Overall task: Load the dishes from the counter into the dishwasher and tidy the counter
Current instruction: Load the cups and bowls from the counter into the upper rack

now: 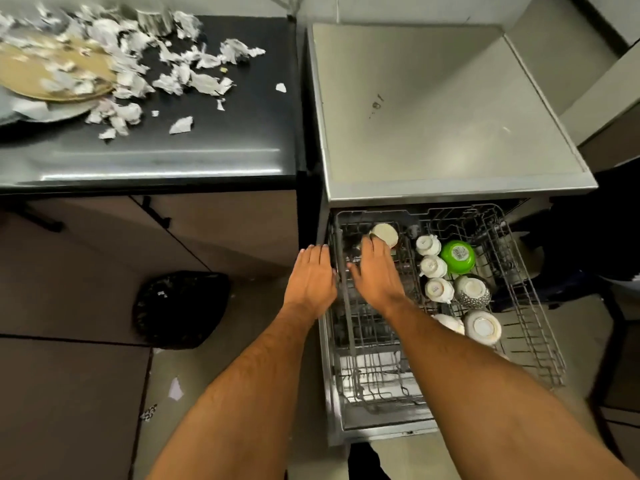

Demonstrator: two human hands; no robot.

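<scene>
Head view. Dishwasher rack (540, 355) pulled out, holding upturned white cups (433, 265), a green bowl (458, 257), a patterned bowl (472, 292) and a white bowl (482, 328) on its right side. Right hand (375, 271) reaches over the rack's left section, fingers straight, fingertips at a pale cup (385, 234); contact unclear. Left hand (311, 277) flat, fingers together, at the rack's left edge. Black counter (207, 147): stacked plates (52, 77) at far left, torn paper scraps (180, 74) scattered around. Black bin bag (180, 306) on floor.

Bare forearms, no sleeves (no jewellery)
</scene>
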